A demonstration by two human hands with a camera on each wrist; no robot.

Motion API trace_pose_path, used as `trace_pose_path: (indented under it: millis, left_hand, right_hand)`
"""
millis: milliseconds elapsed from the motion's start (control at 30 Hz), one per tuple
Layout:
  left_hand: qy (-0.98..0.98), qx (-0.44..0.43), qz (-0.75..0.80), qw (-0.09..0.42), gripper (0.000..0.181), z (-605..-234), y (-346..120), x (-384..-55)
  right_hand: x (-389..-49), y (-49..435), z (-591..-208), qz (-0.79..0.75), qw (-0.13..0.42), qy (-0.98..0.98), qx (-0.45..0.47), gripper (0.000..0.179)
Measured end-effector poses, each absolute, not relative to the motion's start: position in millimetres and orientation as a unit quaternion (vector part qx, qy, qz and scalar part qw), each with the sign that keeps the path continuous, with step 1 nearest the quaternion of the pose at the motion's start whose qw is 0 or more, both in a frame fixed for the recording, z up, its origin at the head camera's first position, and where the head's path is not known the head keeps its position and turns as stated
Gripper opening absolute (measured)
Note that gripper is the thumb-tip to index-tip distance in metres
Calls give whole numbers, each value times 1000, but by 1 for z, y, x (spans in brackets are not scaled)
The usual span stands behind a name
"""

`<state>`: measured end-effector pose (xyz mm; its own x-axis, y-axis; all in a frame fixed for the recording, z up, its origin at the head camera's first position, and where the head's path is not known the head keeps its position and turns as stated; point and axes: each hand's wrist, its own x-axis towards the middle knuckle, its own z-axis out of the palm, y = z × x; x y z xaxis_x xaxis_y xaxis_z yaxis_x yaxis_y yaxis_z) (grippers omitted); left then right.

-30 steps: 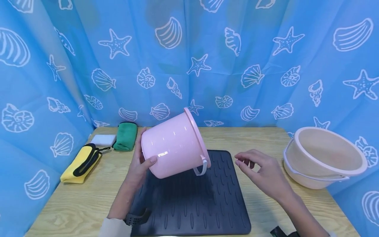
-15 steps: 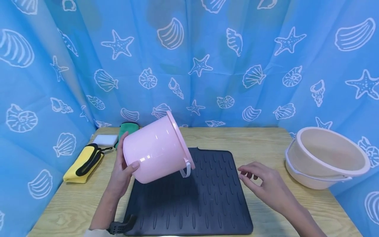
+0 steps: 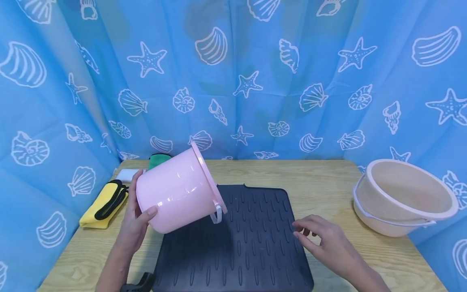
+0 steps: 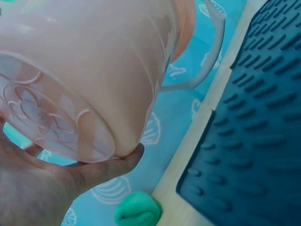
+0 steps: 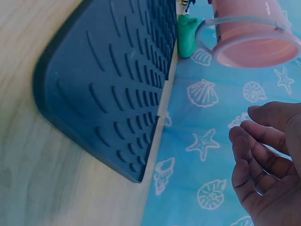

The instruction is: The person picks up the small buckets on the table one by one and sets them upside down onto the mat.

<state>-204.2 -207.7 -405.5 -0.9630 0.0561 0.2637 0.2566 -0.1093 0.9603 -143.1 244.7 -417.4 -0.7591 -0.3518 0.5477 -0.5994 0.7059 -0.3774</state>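
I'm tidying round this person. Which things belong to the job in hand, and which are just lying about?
Seemingly in the job:
pink bucket, gripped by the left hand
dark mat, probably, near both hands

Seemingly just lying about, untouched:
beige bucket
yellow bundle
green bundle
white block

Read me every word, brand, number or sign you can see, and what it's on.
No readable text in any view.
Pink bucket: small pale mark on its side in the right wrist view; too small to tell whether it is lettering.
Blue curtain: white shell and starfish drawings, no words seen.
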Motion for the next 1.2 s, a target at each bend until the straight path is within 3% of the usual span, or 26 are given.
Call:
trace_pose_path:
  millis: [533,767,1200]
  left_hand:
    - [-667,-112,-733,70,88,-400,-231,-198]
    - [-676,-94,-728,71,88,-403,-240,-194]
    - [-688,-83,-717,80,88,-401,-258,-191]
  right_hand:
    - [-138,238,-442,273,186,-907,261,25]
    - [-137,239,-454,258,137,-923,250,17]
    - [-139,240,-487,243,166,-909,295,20]
